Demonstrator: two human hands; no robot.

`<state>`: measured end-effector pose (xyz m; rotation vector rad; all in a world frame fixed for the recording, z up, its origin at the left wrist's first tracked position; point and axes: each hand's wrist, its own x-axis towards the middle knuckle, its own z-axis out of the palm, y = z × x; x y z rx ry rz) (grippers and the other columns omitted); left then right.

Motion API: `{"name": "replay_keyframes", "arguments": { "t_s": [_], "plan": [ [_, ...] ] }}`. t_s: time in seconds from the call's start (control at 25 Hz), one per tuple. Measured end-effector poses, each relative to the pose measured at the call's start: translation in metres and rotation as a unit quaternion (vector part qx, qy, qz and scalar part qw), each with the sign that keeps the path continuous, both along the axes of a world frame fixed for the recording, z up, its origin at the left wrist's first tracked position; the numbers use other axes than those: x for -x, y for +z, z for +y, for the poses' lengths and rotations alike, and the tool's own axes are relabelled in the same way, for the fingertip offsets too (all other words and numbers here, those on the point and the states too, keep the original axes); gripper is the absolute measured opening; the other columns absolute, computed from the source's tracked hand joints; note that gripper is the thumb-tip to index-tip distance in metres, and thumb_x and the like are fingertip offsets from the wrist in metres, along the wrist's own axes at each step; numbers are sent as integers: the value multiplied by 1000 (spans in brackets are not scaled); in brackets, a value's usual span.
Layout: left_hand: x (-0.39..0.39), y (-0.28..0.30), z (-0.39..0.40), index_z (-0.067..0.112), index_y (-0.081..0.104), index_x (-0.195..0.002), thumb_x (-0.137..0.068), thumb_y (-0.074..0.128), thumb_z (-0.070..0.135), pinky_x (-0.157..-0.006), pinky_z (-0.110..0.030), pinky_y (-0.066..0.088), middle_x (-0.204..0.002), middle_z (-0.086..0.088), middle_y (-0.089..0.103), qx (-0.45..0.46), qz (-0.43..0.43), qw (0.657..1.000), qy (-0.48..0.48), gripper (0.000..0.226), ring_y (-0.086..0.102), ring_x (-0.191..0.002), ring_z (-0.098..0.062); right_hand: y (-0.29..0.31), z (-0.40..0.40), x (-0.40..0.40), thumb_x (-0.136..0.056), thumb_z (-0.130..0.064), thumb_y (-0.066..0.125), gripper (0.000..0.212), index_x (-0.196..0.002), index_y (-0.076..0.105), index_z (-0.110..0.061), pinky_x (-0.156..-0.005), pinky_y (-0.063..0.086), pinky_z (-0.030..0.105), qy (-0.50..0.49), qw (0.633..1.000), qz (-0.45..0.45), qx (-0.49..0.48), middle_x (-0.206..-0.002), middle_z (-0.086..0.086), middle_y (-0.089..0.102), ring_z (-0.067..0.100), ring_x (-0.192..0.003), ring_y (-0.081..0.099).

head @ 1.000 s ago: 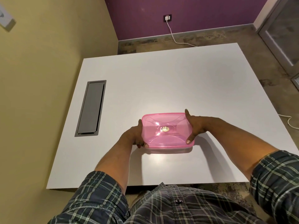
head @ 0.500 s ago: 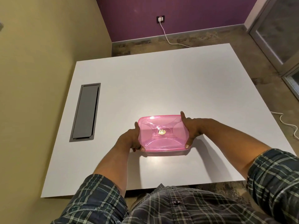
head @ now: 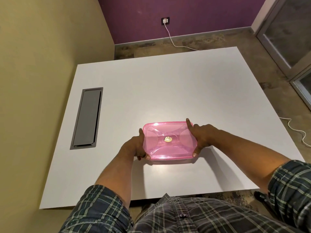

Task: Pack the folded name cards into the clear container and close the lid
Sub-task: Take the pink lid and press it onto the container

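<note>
Both hands, left hand [head: 134,146] and right hand [head: 202,137], clasp the ends of the translucent pink rectangular plastic lid [head: 168,140] seated on its container on the white table [head: 168,84]; packing looks done, perhaps a final press left.

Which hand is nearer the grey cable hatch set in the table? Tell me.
Left. The left hand grips the pink lid's left end, on the grey cable hatch side; the right hand holds the opposite end, farther away.

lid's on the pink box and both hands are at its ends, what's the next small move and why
Probably press down along the pink lid's edges to seat it: the left hand and right hand grip its short ends, and no cards show on the white table.
</note>
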<state>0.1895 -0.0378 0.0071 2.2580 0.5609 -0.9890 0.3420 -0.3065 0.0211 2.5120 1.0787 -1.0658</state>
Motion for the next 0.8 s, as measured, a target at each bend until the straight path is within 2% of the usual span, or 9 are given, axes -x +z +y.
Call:
{"name": "replay_keyframes", "arguments": {
  "t_s": [0.16, 0.28, 0.36, 0.44, 0.48, 0.56, 0.64, 0.68, 0.8],
  "plan": [
    [-2, -7, -2, 16, -36, -148, -80, 71, 4, -69, -38, 61, -110, -19, 68, -39, 6, 999, -9, 127, 70, -62, -28, 0, -5, 2, -47, -77, 82, 164, -151, -29, -17, -92, 46, 38, 20, 999, -21, -14, -141, 13, 47, 33, -113, 61],
    [-3, -5, -3, 10, -26, -153, -73, 80, 15, -83, -42, 59, -119, -17, 63, -114, -3, 992, -62, 133, 72, -94, -30, -2, -5, -1, -44, -76, 84, 165, -151, -28, -18, -97, 45, 39, 5, 1000, -5, -24, -144, 11, 44, 32, -119, 58],
    [-3, 2, -7, 10, -19, -155, -66, 87, 25, -90, -45, 54, -141, -19, 43, -180, -30, 977, -111, 139, 63, -113, -36, -2, -5, -4, -42, -73, 86, 166, -152, -27, -20, -102, 43, 40, -11, 999, 18, -29, -150, 10, 39, 31, -127, 53],
    [-4, 9, -14, 9, -11, -157, -60, 92, 28, -88, -45, 53, -157, -20, 17, -233, -65, 956, -164, 142, 62, -112, -40, -4, -6, -9, -45, -74, 84, 162, -153, -23, -22, -105, 41, 40, -27, 998, 39, -47, -153, 9, 37, 30, -131, 50],
    [-6, 12, -19, 7, -6, -157, -58, 93, 28, -88, -45, 52, -162, -20, 6, -256, -77, 944, -194, 141, 62, -110, -40, -6, -8, -12, -50, -77, 80, 152, -156, -15, -24, -104, 42, 40, -48, 995, 45, -71, -151, 8, 42, 29, -129, 52],
    [-10, 15, -26, 0, 3, -156, -52, 97, 31, -85, -42, 49, -163, -23, -1, -293, -84, 923, -235, 143, 63, -105, -38, -14, -10, -16, -70, -81, 62, 104, -151, 18, -34, -94, 48, 38, -110, 984, 29, -139, -130, 7, 63, 25, -109, 65],
    [-15, 20, -31, -7, 11, -152, -43, 100, 36, -83, -40, 46, -159, -26, 8, -316, -76, 911, -255, 147, 64, -100, -36, -21, -7, -18, -87, -72, 47, 47, -121, 50, -41, -80, 55, 38, -205, 952, 5, -226, -98, 0, 74, 18, -72, 73],
    [-18, 21, -32, -9, 15, -150, -40, 100, 40, -82, -40, 45, -156, -26, 15, -321, -69, 907, -262, 147, 63, -96, -35, -22, -3, -19, -91, -65, 46, 32, -104, 57, -38, -73, 57, 38, -258, 929, 6, -265, -88, -2, 74, 17, -57, 71],
    [-24, 24, -32, -13, 33, -142, -35, 100, 46, -74, -37, 38, -146, -25, 26, -324, -43, 905, -273, 139, 63, -86, -31, -21, 4, -21, -92, -50, 55, 25, -82, 62, -28, -61, 60, 35, -351, 890, 15, -292, -67, 4, 71, 20, -44, 68]
  ]
}}
